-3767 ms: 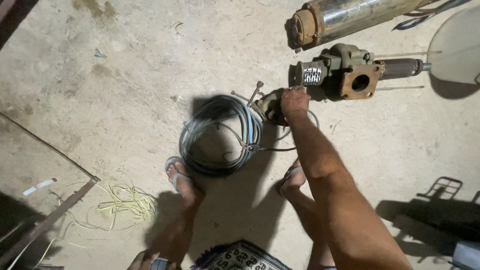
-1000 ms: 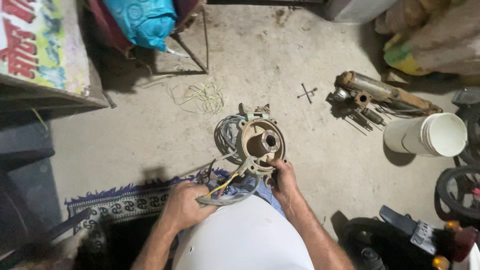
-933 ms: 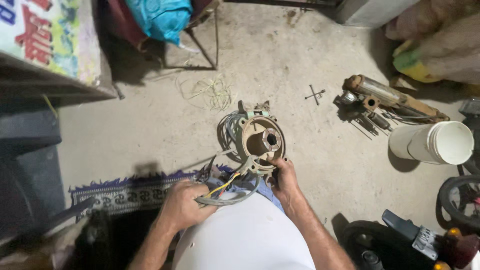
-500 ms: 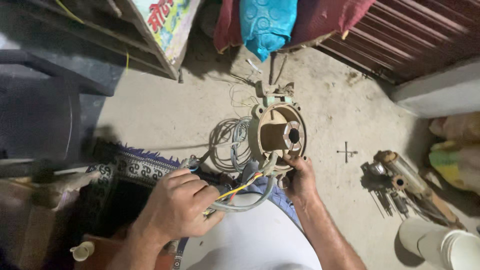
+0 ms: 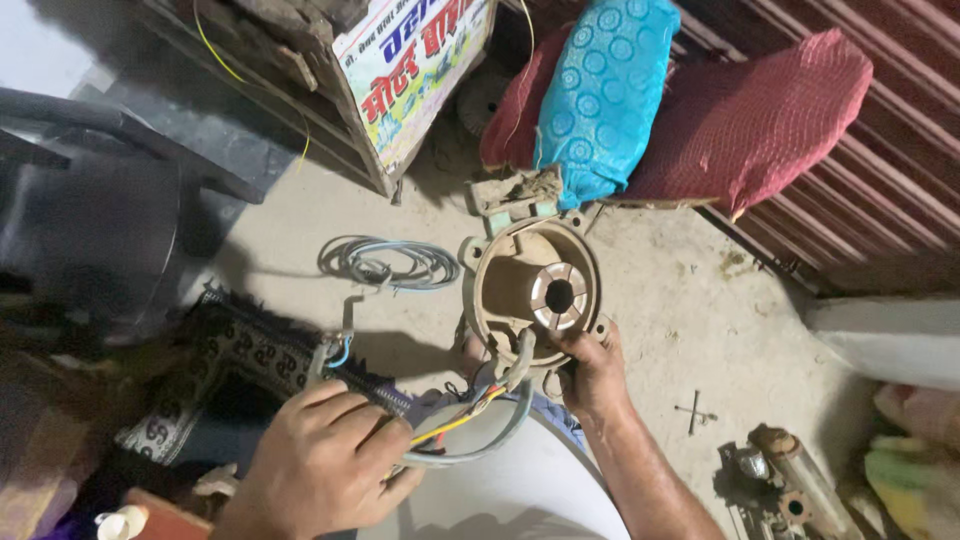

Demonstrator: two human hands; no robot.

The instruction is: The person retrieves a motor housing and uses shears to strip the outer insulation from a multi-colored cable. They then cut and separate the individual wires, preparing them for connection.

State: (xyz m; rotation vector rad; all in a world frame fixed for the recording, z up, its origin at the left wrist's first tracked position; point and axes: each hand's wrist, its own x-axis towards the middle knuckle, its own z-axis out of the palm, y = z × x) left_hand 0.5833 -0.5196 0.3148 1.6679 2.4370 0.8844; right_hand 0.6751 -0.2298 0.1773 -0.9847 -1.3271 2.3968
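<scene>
Round cast-metal motor housing [image 5: 530, 290], sheathed cable [image 5: 470, 445]

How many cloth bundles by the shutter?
2: a blue bundle leaning above the motor housing held by the right hand, and a red bundle behind it. Others may be hidden.

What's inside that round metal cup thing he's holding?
Inside the round housing sits a coppery ring with a dark hole. The right hand hides its lower rim; nothing shows down the hole.

Tan housing [image 5: 520, 290]; blue patterned cloth [image 5: 600, 90]
</scene>
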